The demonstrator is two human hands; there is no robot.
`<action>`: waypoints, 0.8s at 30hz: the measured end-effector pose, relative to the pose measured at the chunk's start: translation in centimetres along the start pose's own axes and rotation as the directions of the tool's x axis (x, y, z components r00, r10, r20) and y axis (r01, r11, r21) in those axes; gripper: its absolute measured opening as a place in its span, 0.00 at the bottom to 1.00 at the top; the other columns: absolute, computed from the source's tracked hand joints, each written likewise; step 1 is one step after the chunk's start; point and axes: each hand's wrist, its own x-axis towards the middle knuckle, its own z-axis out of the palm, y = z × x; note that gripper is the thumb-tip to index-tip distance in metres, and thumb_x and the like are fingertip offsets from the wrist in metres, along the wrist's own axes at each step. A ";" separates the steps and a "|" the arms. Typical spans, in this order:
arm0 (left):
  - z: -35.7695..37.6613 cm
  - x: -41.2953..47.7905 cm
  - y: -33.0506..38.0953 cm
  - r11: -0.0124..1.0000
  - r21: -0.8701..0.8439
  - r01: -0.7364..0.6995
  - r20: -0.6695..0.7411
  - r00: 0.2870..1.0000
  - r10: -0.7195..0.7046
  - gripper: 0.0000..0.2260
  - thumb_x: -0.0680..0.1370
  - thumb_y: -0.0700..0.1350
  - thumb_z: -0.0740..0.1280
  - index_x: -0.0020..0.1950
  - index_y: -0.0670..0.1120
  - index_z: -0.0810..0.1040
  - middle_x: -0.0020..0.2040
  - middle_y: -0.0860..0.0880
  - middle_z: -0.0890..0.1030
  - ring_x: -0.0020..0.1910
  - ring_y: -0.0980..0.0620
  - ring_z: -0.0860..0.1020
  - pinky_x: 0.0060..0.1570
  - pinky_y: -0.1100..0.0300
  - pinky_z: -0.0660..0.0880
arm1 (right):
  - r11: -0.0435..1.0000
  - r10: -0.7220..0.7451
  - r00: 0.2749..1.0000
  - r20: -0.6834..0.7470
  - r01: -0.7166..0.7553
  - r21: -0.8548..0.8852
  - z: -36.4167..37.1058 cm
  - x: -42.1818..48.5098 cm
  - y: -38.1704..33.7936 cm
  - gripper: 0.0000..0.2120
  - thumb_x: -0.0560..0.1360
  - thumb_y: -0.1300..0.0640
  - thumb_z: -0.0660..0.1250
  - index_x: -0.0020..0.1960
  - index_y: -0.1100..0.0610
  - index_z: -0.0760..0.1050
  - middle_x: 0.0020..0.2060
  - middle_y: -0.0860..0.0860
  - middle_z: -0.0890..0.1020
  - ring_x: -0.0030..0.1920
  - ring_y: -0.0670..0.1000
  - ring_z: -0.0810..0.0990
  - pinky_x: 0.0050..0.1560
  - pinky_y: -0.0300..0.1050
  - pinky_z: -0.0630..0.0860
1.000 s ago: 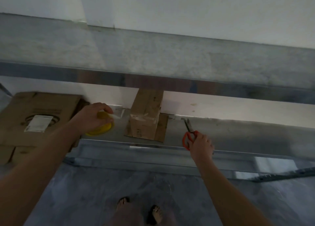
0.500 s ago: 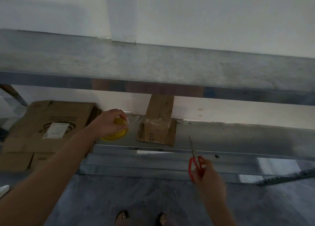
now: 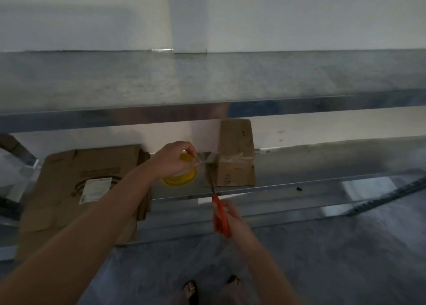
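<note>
On the lower shelf, centre: a small cardboard box (image 3: pixel 235 157) stands upright against the white wall (image 3: pixel 299 14), with its near face toward the camera.
Lower shelf: grey metal (image 3: pixel 322 166), running left to right below the upper shelf (image 3: pixel 207 79).
Left hand: the left hand (image 3: pixel 173 159) lies over the top of the tape roll (image 3: pixel 182 180), with its fingers curled down round the roll and gripping it.
Tape roll: yellow, resting on the lower shelf just left of the small cardboard box, between that box and the flattened carton (image 3: pixel 80 178).
Tape strip: the clear tape strip (image 3: pixel 206 158) spans from the fingertips of the left hand rightward to the left face of the small cardboard box.
Right hand: the right hand (image 3: pixel 232 219) is nearer than the shelf edge, its fingers wrapped round the orange handles of the scissors (image 3: pixel 219 212).
Scissors: the blades point away from the person toward the far side, and their tips lie just under the tape strip, between roll and box. Blur hides whether the blades are parted.
Flattened carton: brown, lying at the left end of the shelf and bearing a white label (image 3: pixel 95 189).
Floor: grey (image 3: pixel 345 258), with two sandalled feet (image 3: pixel 191 291) at the near edge.
</note>
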 end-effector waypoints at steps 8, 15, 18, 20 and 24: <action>-0.2 0.5 -1.1 0.999 -0.009 -0.035 0.005 0.999 0.035 0.07 0.73 0.50 0.73 0.48 0.53 0.78 0.48 0.60 0.77 0.48 0.62 0.74 0.40 0.67 0.68 | 0.999 0.041 0.999 -0.008 -0.041 0.022 0.7 2.5 -0.3 0.23 0.55 0.27 0.76 0.45 0.36 0.79 0.32 0.45 0.80 0.33 0.44 0.77 0.38 0.42 0.66; -0.5 1.0 -1.4 0.998 0.018 -0.059 0.019 0.998 0.059 0.07 0.73 0.49 0.73 0.48 0.53 0.78 0.47 0.61 0.77 0.47 0.68 0.73 0.40 0.70 0.67 | 0.997 0.064 0.996 -0.060 -0.061 0.041 1.2 3.0 -1.5 0.13 0.75 0.43 0.69 0.53 0.50 0.76 0.29 0.48 0.77 0.26 0.44 0.74 0.24 0.37 0.66; -0.5 1.2 -1.4 0.998 0.023 -0.059 0.031 0.998 0.058 0.07 0.73 0.49 0.73 0.48 0.54 0.78 0.48 0.61 0.77 0.49 0.66 0.73 0.43 0.70 0.67 | 0.996 0.074 0.994 -0.083 -0.068 0.065 1.1 3.4 -1.7 0.06 0.78 0.51 0.68 0.54 0.52 0.77 0.29 0.49 0.78 0.27 0.45 0.75 0.25 0.37 0.69; -0.6 1.2 -1.4 0.998 0.031 -0.063 0.026 0.998 0.062 0.07 0.73 0.49 0.73 0.48 0.53 0.78 0.48 0.61 0.77 0.47 0.66 0.73 0.40 0.72 0.66 | 0.997 0.062 0.994 -0.093 -0.058 0.049 0.9 3.8 -1.7 0.04 0.79 0.52 0.68 0.52 0.50 0.79 0.29 0.49 0.80 0.26 0.45 0.76 0.26 0.37 0.70; -0.6 1.4 -1.3 0.994 0.027 -0.101 0.030 0.994 0.101 0.07 0.73 0.47 0.73 0.47 0.52 0.78 0.48 0.59 0.78 0.49 0.61 0.75 0.46 0.70 0.68 | 0.997 0.083 0.985 -0.155 -0.081 0.020 0.6 4.8 -1.4 0.06 0.79 0.59 0.67 0.48 0.49 0.79 0.27 0.48 0.79 0.24 0.44 0.75 0.23 0.36 0.69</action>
